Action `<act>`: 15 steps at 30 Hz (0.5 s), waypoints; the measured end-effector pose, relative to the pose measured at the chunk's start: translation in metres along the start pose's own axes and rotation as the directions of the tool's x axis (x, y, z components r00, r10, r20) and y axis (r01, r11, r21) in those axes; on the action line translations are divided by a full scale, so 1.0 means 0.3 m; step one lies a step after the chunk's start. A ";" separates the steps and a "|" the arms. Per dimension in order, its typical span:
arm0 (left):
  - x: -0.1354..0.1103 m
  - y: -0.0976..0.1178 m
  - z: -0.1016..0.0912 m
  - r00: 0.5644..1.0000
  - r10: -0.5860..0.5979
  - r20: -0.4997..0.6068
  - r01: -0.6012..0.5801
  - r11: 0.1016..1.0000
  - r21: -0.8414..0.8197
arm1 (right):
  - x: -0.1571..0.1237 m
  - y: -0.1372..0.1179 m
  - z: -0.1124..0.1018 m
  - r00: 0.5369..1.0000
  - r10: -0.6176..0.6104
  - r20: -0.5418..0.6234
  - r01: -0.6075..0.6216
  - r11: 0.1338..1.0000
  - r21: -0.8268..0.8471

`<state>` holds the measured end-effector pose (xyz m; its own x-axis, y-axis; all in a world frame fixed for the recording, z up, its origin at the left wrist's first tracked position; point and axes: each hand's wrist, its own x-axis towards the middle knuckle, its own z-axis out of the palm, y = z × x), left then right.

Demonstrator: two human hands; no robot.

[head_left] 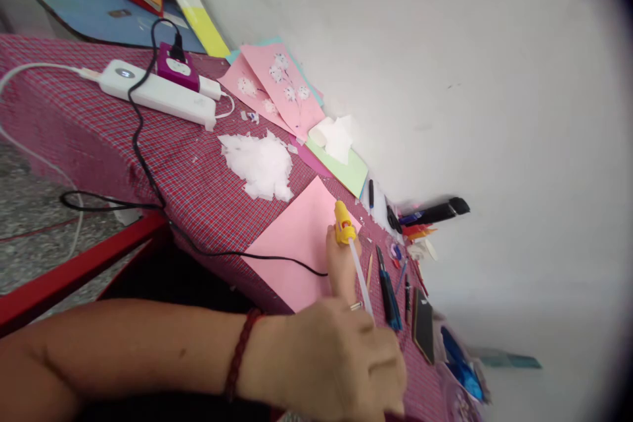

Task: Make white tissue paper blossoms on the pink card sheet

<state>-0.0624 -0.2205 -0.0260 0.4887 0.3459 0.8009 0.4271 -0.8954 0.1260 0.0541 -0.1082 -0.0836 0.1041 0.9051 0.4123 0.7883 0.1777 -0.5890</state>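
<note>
My right hand (342,267) is wrapped around a yellow glue gun (343,221), partly hidden behind my other hand. A long whitish glue stick (361,273) juts from the gun's back end. Reaching in from the lower left, my left hand (341,359), with a dark red braided bracelet (240,353) at the wrist, has its fingers curled closed at the stick's near end. That hand is slightly blurred. Beneath the gun lies a blank pink sheet of paper (297,237). The gun's black cord (267,256) crosses this sheet.
A pile of white cotton (262,165) lies beyond the sheet. Pink cards with cotton flowers (287,82) rest against the wall. A white power strip (153,92) and purple adapter (178,69) sit at left. A blue cutter (388,297) lies at right, near a black pad (423,326).
</note>
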 end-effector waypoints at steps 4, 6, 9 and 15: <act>0.006 0.043 0.016 0.987 0.076 -0.143 -0.089 0.992 -0.088 | 0.019 0.023 0.020 0.999 0.049 0.005 -0.050 0.998 0.047; 0.029 0.025 0.037 0.963 0.079 -0.257 -0.104 0.991 -0.086 | 0.014 0.026 0.025 0.998 0.060 0.020 -0.061 0.995 0.074; 0.073 -0.007 0.064 0.932 0.123 -0.341 -0.156 0.985 -0.070 | 0.005 0.031 0.027 0.998 0.049 0.042 -0.053 0.995 0.090; 0.127 -0.007 0.106 0.987 0.095 -0.132 -0.098 0.995 -0.016 | 0.001 0.025 0.028 0.995 0.041 0.086 -0.049 0.995 0.084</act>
<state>-0.0204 -0.1966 -0.0145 0.4226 0.2192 0.8794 0.3647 -0.9294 0.0564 0.0551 -0.1033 -0.0937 0.0840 0.9416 0.3261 0.7287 0.1652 -0.6646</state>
